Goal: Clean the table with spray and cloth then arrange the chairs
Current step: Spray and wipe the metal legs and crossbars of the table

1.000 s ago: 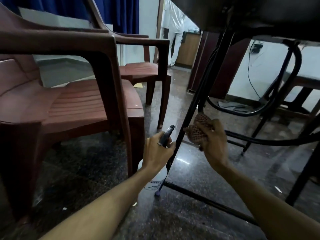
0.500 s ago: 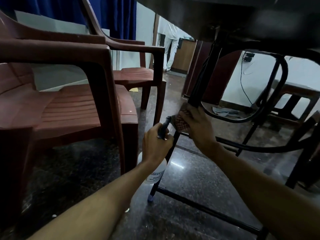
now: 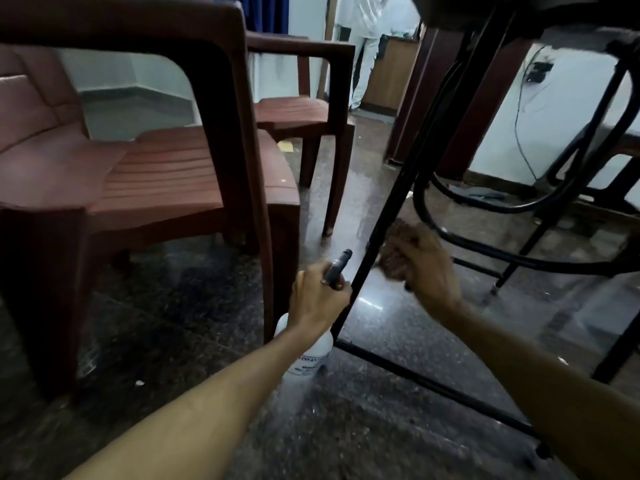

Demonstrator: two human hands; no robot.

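Head view looks low under the desk (image 3: 519, 12), close to the dark floor (image 3: 173, 323). The left hand (image 3: 317, 299) has its fingers (image 3: 341, 291) curled tight round the dark top of the white spray bottle (image 3: 308, 356), and the bottle is down low, just beside the bottom of the black desk leg (image 3: 398, 188). The right hand (image 3: 429, 271) has its fingers closed on the brown cloth (image 3: 393, 258) and holds it against that leg, a bit higher up, while the near chair (image 3: 194, 174) and the far chair (image 3: 294, 112) stand to the left of the leg.
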